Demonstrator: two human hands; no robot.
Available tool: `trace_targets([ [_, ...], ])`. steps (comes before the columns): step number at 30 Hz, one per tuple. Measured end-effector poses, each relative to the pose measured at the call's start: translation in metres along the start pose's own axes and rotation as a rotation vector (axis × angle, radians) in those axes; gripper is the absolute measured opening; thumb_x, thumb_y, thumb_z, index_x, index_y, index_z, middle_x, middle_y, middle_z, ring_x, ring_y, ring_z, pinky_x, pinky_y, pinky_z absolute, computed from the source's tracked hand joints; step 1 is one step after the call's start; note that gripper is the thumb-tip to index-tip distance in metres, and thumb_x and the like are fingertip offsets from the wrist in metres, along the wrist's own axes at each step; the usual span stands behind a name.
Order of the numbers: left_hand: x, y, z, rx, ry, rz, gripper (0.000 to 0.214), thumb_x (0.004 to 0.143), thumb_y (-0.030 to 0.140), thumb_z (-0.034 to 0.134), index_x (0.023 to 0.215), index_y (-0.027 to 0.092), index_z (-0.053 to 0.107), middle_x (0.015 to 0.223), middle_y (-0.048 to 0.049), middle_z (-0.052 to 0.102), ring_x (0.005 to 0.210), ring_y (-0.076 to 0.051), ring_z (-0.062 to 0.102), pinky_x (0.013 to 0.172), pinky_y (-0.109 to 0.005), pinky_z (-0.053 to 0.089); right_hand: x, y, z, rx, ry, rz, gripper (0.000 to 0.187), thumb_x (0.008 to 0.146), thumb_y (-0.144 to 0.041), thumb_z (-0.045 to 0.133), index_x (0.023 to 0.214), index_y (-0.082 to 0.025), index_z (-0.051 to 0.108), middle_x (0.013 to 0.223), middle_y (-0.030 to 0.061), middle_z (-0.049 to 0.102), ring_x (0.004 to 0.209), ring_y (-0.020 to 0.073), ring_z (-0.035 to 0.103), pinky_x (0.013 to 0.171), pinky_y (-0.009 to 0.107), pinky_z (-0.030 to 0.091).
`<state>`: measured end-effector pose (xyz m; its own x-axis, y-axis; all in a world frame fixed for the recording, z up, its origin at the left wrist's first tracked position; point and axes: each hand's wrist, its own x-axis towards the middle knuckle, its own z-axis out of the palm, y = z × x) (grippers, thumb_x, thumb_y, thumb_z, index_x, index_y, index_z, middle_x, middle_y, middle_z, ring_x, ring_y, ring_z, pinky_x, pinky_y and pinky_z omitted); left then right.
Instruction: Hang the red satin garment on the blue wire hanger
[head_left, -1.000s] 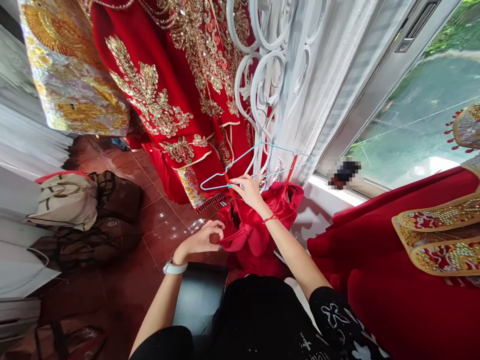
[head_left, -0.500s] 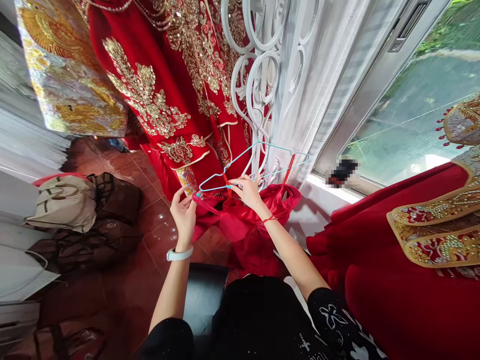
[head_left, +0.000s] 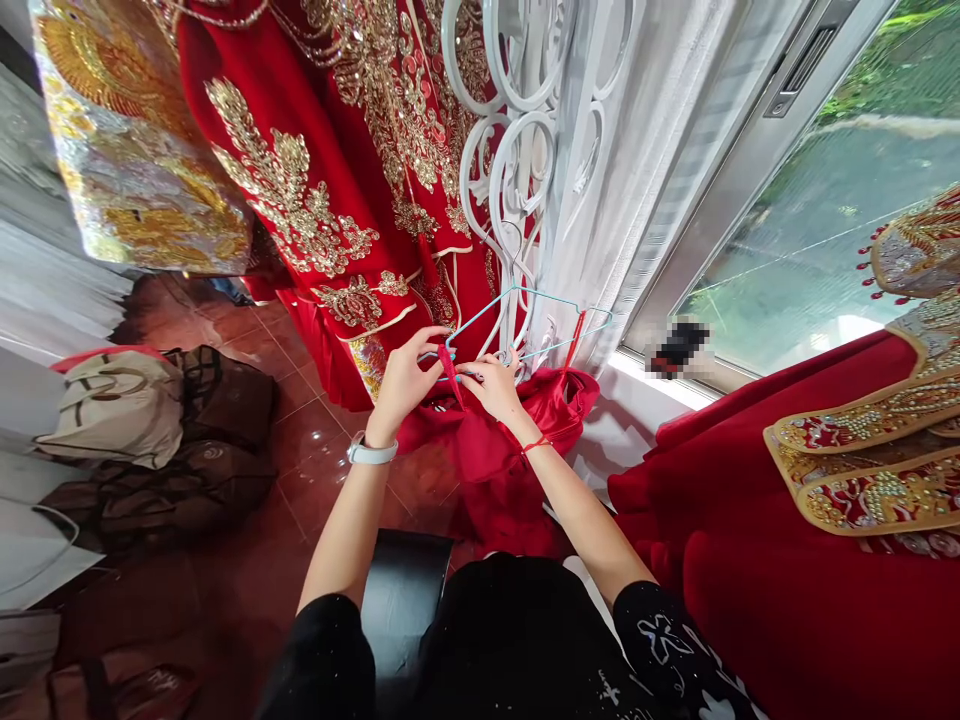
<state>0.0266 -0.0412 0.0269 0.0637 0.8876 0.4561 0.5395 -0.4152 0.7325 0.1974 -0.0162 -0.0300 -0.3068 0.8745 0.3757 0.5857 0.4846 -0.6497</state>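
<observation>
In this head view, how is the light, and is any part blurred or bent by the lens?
Head view: daylight enters from the large glass window at right; the glossy red floor tiles show glare; one small patch on the sill is pixelated; the frame edges look bent; both hands at the thin light-blue wire hanger are sharp.

Both hands, left hand point(head_left: 405, 375) and right hand point(head_left: 495, 385), seemingly pinch a red strap point(head_left: 450, 362) on the blue hanger point(head_left: 525, 300).

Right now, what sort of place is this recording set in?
Probably a bridal or costume dress shop: red gowns with gold embroidery hang by a white scrollwork rack near a window, and both hands work a red garment onto a hanger.
</observation>
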Motion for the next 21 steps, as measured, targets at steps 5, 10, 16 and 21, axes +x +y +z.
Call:
trace_targets([
  [5, 0.001, -0.006, -0.001, 0.057, -0.071, 0.029, 0.028, 0.085, 0.031, 0.063, 0.110, 0.020, 0.069, 0.113, -0.0076, 0.076, 0.102, -0.024, 0.072, 0.096, -0.037, 0.055, 0.002, 0.000, 0.000, -0.027, 0.006, 0.010, 0.021, 0.098, -0.027, 0.062, 0.108, -0.029, 0.080, 0.101, 0.0059, 0.074, 0.108, 0.0227, 0.065, 0.121, 0.055, 0.016],
  [10, 0.001, -0.004, -0.003, 0.038, -0.085, 0.053, 0.029, 0.086, 0.030, 0.060, 0.111, 0.019, 0.069, 0.112, -0.0077, 0.076, 0.105, -0.023, 0.071, 0.099, -0.037, 0.053, 0.006, 0.000, 0.000, -0.020, 0.006, 0.000, 0.019, 0.097, -0.028, 0.063, 0.105, -0.029, 0.080, 0.091, 0.0042, 0.074, 0.102, 0.0227, 0.066, 0.121, 0.055, 0.018],
  [16, 0.002, -0.009, -0.004, 0.200, -0.117, 0.015, 0.032, 0.089, 0.037, 0.060, 0.115, 0.020, 0.069, 0.105, -0.0048, 0.075, 0.076, -0.018, 0.065, 0.078, -0.032, 0.052, -0.009, 0.012, -0.003, 0.171, 0.172, -0.147, 0.019, 0.096, -0.024, 0.059, 0.103, -0.027, 0.076, 0.110, 0.0050, 0.074, 0.109, 0.0225, 0.065, 0.113, 0.045, 0.036],
  [21, 0.009, -0.021, 0.003, 0.310, -0.025, 0.055, 0.025, 0.093, 0.036, 0.058, 0.108, 0.020, 0.070, 0.104, -0.0062, 0.071, 0.087, -0.020, 0.063, 0.083, -0.032, 0.049, -0.053, 0.087, -0.042, 0.026, 0.724, 0.219, 0.020, 0.085, -0.019, 0.054, 0.097, -0.021, 0.070, 0.099, 0.0079, 0.069, 0.094, 0.0230, 0.062, 0.090, 0.038, 0.049],
])
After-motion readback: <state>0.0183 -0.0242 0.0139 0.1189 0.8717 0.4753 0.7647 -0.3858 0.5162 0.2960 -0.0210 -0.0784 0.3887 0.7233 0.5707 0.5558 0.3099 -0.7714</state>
